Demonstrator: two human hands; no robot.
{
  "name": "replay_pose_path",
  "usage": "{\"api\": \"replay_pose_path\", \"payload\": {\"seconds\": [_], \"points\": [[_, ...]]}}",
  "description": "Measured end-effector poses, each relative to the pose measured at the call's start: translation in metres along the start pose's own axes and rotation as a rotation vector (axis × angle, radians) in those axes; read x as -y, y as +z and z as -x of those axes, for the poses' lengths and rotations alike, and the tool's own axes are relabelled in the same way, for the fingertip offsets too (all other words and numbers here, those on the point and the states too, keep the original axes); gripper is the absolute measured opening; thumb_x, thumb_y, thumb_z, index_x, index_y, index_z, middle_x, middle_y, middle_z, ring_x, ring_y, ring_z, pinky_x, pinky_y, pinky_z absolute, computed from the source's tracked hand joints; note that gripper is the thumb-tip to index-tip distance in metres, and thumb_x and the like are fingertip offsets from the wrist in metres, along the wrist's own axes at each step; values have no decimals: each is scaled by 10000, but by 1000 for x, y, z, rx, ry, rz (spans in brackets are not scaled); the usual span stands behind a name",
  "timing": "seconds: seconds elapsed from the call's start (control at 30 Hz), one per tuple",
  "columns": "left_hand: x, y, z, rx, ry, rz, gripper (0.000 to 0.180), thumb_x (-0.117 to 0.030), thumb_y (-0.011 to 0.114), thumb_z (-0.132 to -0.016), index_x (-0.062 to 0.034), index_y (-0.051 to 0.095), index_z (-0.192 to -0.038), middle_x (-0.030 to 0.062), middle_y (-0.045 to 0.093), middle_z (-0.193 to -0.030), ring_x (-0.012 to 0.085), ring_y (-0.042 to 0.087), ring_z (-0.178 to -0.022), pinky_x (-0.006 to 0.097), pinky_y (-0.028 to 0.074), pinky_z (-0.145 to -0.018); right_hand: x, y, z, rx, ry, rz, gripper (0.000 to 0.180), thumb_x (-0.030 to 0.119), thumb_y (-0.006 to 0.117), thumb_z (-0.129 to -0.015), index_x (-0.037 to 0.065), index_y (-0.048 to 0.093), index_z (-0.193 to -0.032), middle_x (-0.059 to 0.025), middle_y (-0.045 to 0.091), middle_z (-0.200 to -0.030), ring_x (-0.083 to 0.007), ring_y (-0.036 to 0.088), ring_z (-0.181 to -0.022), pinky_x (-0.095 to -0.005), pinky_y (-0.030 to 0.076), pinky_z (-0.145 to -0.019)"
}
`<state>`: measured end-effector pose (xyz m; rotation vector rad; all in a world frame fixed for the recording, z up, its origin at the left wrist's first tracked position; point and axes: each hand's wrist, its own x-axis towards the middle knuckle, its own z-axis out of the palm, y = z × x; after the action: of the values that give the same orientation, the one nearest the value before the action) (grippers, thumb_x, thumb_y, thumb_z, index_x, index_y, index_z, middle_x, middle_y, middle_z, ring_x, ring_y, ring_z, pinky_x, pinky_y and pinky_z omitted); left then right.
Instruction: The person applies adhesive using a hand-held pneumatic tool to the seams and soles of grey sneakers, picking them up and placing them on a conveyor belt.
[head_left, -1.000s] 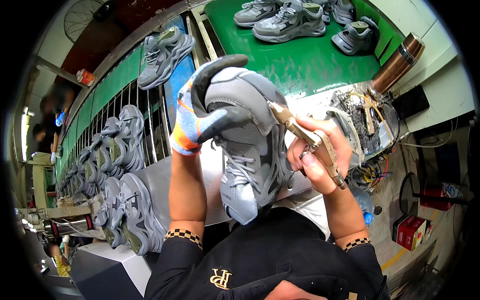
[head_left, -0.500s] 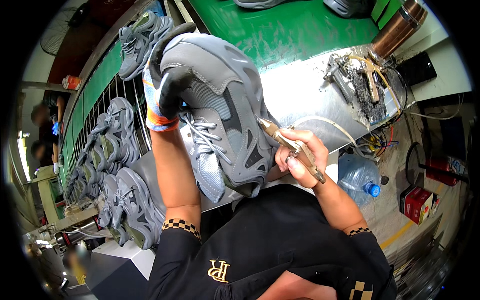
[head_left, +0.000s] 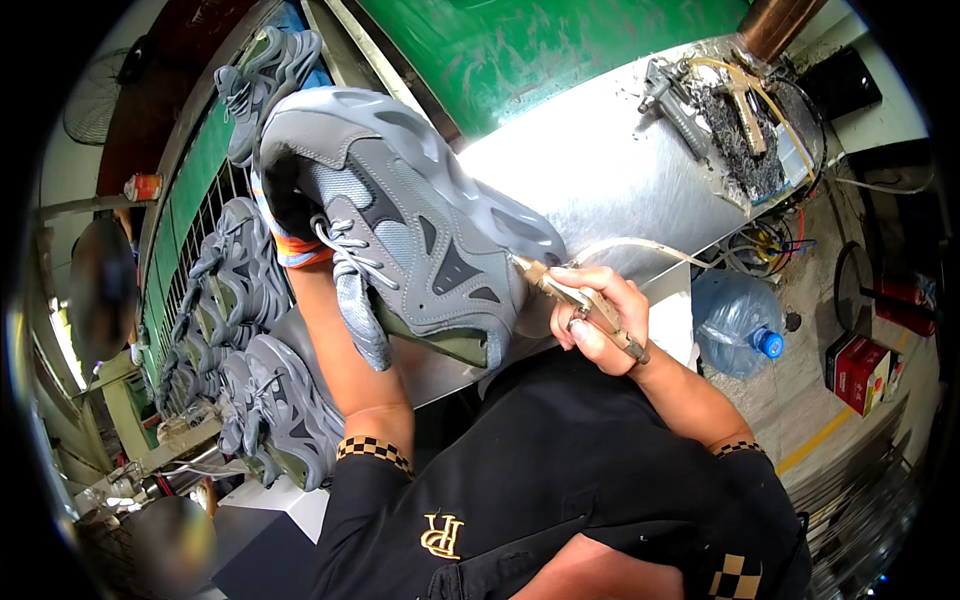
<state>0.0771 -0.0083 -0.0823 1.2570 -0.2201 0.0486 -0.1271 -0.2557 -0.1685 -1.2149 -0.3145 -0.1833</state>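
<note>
A grey lace-up sneaker (head_left: 405,215) is held up before me, its side facing up and its toe toward the right. My left hand (head_left: 302,246), in a light glove with an orange cuff, supports it at the heel opening. Most of that hand's fingers are hidden by the shoe. My bare right hand (head_left: 612,318) is closed round a small brass-coloured nozzle gun (head_left: 548,280). A pale hose (head_left: 655,243) runs near it. The gun's tip is close to the edge of the shoe's sole near the toe; whether it touches cannot be made out.
Several grey sneakers (head_left: 290,415) stand on a rack at the left. A metal worktop (head_left: 585,185) lies beyond the shoe, carrying a grey gun-shaped tool (head_left: 675,110) and another brass-coloured tool (head_left: 748,115). A clear water jug (head_left: 735,320) and a red box (head_left: 860,375) sit at the right.
The sneaker has tilted and moved left and down, showing more of its sole edge. The nozzle gun has shifted slightly to the left and down, its tip now near the sole.
</note>
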Motion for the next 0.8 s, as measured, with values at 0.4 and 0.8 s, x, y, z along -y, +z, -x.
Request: {"api": "replay_pose_path", "payload": {"seconds": [0.4,0.8], "points": [[34,-108,51,-212,-220,179,610,-538,515,-897,-41,554,-1247,111,578,-1266,266,581,-1109,419,455,-991,-7,5,-1,-29,87,-47,420,75,509,-864,-72,463,-1255,-64,544,-670,-104,505,-511,-247,423,-502],[-15,-82,227,-549,-517,-56,525,-406,523,-960,-53,455,-1342,108,594,-1225,261,621,-1043,403,542,-851,-24,30,-32,-22,178,-40,430,29,526,-832,-54,490,-1253,-29,575,-782,-44,492,-650,-213,409,-589]]}}
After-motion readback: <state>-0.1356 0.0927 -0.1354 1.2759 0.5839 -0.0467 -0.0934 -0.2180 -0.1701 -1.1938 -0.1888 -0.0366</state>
